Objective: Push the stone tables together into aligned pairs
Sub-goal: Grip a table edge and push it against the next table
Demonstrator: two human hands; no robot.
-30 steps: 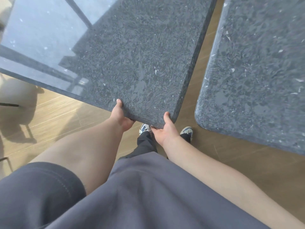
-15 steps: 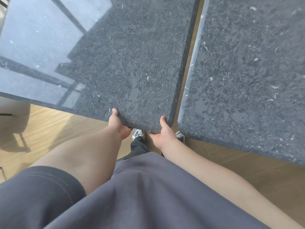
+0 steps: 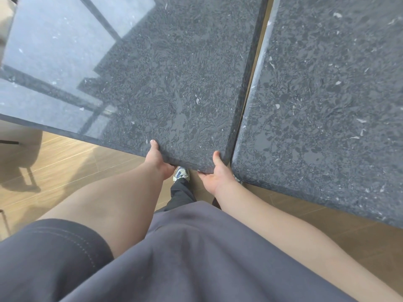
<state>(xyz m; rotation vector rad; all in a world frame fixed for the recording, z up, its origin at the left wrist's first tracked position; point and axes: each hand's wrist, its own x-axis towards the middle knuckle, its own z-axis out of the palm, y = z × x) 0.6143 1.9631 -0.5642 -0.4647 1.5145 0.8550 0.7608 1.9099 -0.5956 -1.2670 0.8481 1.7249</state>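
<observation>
My left hand (image 3: 160, 163) grips the near edge of the left stone table (image 3: 165, 83), thumb on top, fingers hidden underneath. My right hand (image 3: 214, 174) grips the same edge at the table's near right corner, thumb likewise on top. The right stone table (image 3: 327, 94) stands just beside it; a narrow gap, showing the wooden floor (image 3: 72, 168), separates the two facing edges. The gap narrows toward the near end. The right table's near edge sits nearer to me than the left table's.

Wooden floor (image 3: 72, 171) carries two stone tables (image 3: 174, 83) (narrow gap between).
</observation>
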